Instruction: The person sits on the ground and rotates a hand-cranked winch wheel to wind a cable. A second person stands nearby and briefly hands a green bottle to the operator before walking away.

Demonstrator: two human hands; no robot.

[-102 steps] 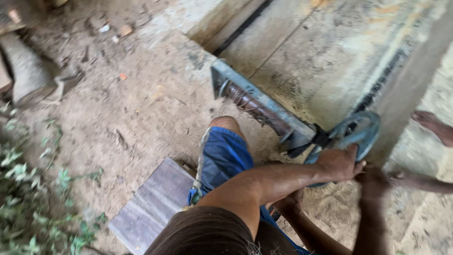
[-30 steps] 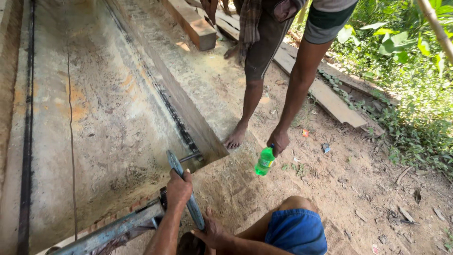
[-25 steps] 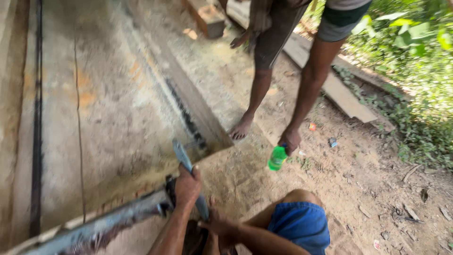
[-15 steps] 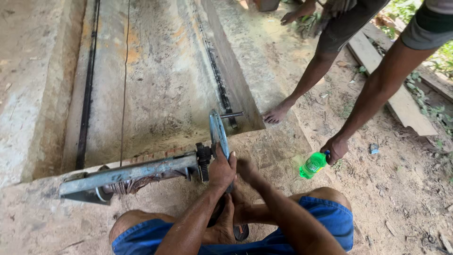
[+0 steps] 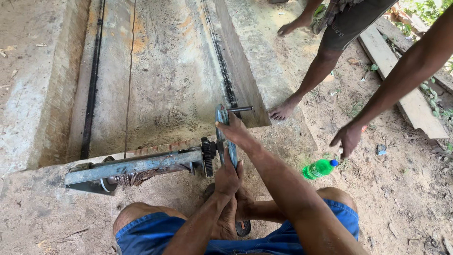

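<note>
Count: 1 blue hand wheel (image 5: 222,137) w/ 1 side handle peg (image 5: 239,109), 1 black gear (image 5: 206,156), 1 blue-grey steel winch frame (image 5: 134,166) w/ 1 cable drum (image 5: 137,176), 1 thin cable (image 5: 129,75) running up along concrete channel (image 5: 174,71). 2 dark rails in channel. 1 green bottle (image 5: 320,168) lying on dirt, blue cap. 1 plank (image 5: 401,80) at right.

Wheel position: mounted at right end of frame, edge-on to camera, just beside gear.

Left hand (image 5: 228,175): closed round lower rim of wheel, forearm rising from between knees. Right hand (image 5: 234,132): wrapped over upper rim, just below peg, arm extended, elbow low.

Co-worker: 1 hand (image 5: 348,139) hanging open above bottle, not touching; 1 bare foot (image 5: 284,110) on concrete edge.
</note>
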